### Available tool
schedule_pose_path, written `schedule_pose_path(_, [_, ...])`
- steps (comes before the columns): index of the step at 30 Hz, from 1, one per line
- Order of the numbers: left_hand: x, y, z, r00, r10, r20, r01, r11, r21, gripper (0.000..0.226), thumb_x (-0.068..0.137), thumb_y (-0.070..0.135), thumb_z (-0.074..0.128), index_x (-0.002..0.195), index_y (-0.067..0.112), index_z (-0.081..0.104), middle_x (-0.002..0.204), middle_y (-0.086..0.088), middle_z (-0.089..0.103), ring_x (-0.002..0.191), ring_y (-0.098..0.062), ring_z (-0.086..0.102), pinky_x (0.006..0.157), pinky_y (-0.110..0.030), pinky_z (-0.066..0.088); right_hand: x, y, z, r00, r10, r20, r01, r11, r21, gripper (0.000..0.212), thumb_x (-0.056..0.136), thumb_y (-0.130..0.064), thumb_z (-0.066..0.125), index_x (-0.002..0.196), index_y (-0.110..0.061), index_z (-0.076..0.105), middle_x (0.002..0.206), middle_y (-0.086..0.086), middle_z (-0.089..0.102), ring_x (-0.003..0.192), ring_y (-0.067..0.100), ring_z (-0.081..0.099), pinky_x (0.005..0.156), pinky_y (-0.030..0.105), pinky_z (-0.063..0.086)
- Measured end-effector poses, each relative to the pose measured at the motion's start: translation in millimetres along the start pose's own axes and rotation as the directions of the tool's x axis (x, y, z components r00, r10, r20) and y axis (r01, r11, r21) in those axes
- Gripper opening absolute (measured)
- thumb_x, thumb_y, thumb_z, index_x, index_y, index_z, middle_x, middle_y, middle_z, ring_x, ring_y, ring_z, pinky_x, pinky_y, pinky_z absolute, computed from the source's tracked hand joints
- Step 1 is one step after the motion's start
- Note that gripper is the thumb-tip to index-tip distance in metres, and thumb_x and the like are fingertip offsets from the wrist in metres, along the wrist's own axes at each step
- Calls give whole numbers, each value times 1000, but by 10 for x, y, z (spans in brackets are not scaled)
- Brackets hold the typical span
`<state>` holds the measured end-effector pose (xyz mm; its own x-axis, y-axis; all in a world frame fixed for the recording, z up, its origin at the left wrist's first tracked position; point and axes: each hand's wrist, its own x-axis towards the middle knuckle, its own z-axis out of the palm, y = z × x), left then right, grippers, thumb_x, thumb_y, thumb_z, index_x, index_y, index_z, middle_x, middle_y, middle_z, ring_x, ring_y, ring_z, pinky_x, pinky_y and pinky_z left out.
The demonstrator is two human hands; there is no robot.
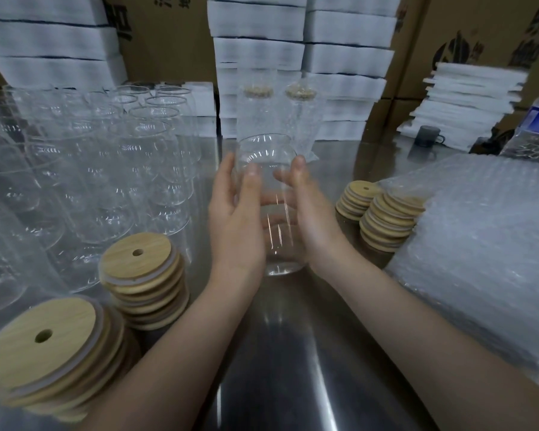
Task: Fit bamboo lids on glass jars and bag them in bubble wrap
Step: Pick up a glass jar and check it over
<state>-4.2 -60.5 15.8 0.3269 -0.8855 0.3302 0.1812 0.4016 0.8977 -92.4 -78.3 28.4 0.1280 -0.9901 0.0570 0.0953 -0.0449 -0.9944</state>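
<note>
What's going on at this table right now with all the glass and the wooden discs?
A person is holding one open glass jar between the left hand and the right hand above a metal table; it has no lid yet. Stacks of bamboo lids wait to the left and right, bare jars crowd the left side, and bubble wrap bags lie piled on the right. Two lidded, bagged jars stand behind.

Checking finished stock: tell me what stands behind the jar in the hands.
Directly behind the held jar stand two bagged jars with bamboo lids, then stacked white boxes. The held jar hides their bases.
</note>
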Motion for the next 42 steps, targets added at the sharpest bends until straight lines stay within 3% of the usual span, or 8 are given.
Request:
schedule_pose_path(4, [-86, -9, 69, 999, 36, -4, -35, 991, 127, 94, 69, 58, 71, 147, 27, 27, 125, 11, 50, 93, 25, 54, 78, -12, 52, -36, 29, 44, 985, -134, -111, 123, 988, -98, 45, 99, -59, 26, 106, -34, 63, 105, 5, 72, 78, 17, 73, 64, 30, 58])
schedule_pose_path(12, [-58, -10, -17, 1000, 25, 16, -24, 998, -59, 69, 75, 35, 73, 135, 25, 40, 116, -13, 61, 83, -9, 72, 61, -18, 55, -14, -40, -10, 996, -57, -67, 60, 997, 46, 35, 105, -43, 36, 106, -24, 65, 93, 13, 71, 69, 27, 62, 59, 34, 46])
schedule_pose_path(21, [25, 24, -41, 981, -160, 111, 183, 955, -235, 66, 83, 55, 56, 134, 12, 50, 119, -20, 66, 104, -40, 68, 88, -62, 53, 79, -24, -136, 999, 43, 34, -48, 985, 165, 33, 98, -47, 50, 100, -21, 71, 68, -5, 62, 53, 6, 52, 50, 19, 41])
schedule_pose_path(26, [76, 16, -57, 969, -191, 160, 213, 967, -139, 78, 83, 68, 42, 140, 15, 49, 132, -10, 63, 120, -27, 61, 106, -53, 44, 78, 1, -139, 943, 156, 295, -244, 925, 290, 61, 100, -60, 33, 141, -19, 50, 119, 3, 69, 101, 20, 68, 93, 42, 54])
schedule_pose_path(30, [156, -65, -95, 990, -107, 96, 117, 988, -104, 58, 97, 56, 38, 147, 26, 39, 134, 10, 58, 109, 0, 64, 90, -32, 53, 65, -20, -185, 895, 131, 427, -240, 948, 211, 76, 85, -72, 38, 145, -25, 39, 126, 13, 67, 115, 32, 64, 100, 58, 47])
schedule_pose_path(33, [179, -61, -100, 987, -106, 119, 117, 989, -88, 41, 106, 38, 32, 147, 34, 38, 146, 7, 48, 102, 5, 65, 76, -22, 56, 66, -17, -149, 931, 107, 349, -181, 966, 186, 81, 78, -60, 60, 146, -22, 39, 129, 20, 63, 115, 38, 62, 94, 55, 50])
schedule_pose_path(36, [124, -5, -66, 971, -177, 160, 199, 972, -128, 41, 107, 38, 31, 147, 32, 38, 133, 3, 62, 108, -17, 68, 88, -45, 57, 62, 24, -79, 987, 40, 153, -64, 986, 154, 71, 78, -46, 74, 139, -19, 49, 115, 14, 69, 96, 31, 66, 80, 48, 53])
schedule_pose_path(42, [0, -8, 40, 994, -104, 14, 103, 993, 60, 83, 71, 68, 60, 143, 33, 38, 113, 7, 68, 98, -24, 71, 84, -52, 57, 44, 106, 41, 991, -134, -6, 134, 989, 67, 55, 97, -45, 50, 144, -19, 39, 107, 7, 72, 81, 17, 73, 54, 26, 54])
